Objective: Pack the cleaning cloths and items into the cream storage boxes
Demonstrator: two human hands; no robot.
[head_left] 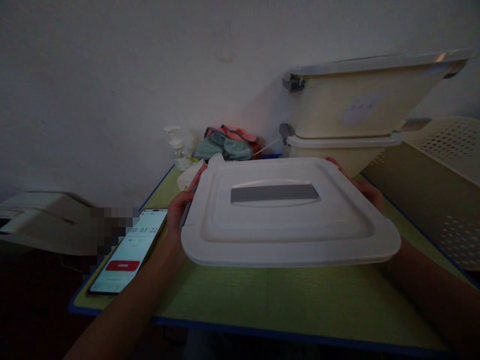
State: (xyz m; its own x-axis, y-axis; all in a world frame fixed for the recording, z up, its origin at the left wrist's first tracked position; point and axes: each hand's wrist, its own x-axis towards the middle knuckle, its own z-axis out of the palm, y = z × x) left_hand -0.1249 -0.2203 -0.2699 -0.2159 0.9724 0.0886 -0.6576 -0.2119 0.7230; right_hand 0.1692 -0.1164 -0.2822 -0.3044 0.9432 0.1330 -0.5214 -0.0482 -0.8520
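Observation:
Between my two hands is a white plastic storage box lid [277,225] with a grey strip set in its middle. My left hand [180,202] grips its left edge, by a grey latch, with fingers wrapped along the side. At the right edge my right hand [369,192] holds on, partly covered by the rim. The lid's top faces up, tilted slightly towards me. Whether a box body sits beneath it cannot be seen. The green table [262,295] with a blue edge lies below.
Lidded storage boxes [367,100] stand stacked at the back right, beside a perforated basket [446,150]. A phone [127,255] showing a timer lies on the left. Behind are a pump bottle [179,150] and crumpled cloths [227,145], near the wall.

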